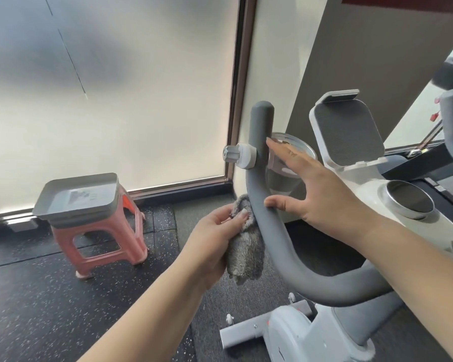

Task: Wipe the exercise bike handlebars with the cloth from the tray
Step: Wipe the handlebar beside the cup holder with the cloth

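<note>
Two bare arms reach forward from the bottom edge, one on each side of the gray handlebar (270,231). That padded bar belongs to the white exercise bike (364,194), the biggest thing here. It curves up from the bike's middle and ends in a rounded tip. Behind the bar stands a white tablet holder (347,131) with a dark ribbed pad. A round silver knob (409,198) sits to the right of the bar.

Left of the bar stands a pink plastic stool (100,244) on the dark speckled floor (37,296). A gray tray (79,197) rests on top of the stool.

Just left of the bar, the gray fluffy cloth (246,254) hangs down and touches it. The left hand (215,239) pinches the cloth with curled fingers. The right hand (319,189) is spread wide. Its thumb touches the bar and its fingers point up beside it.

A small white clamp (242,155) grips the bar's left side near the top.
</note>
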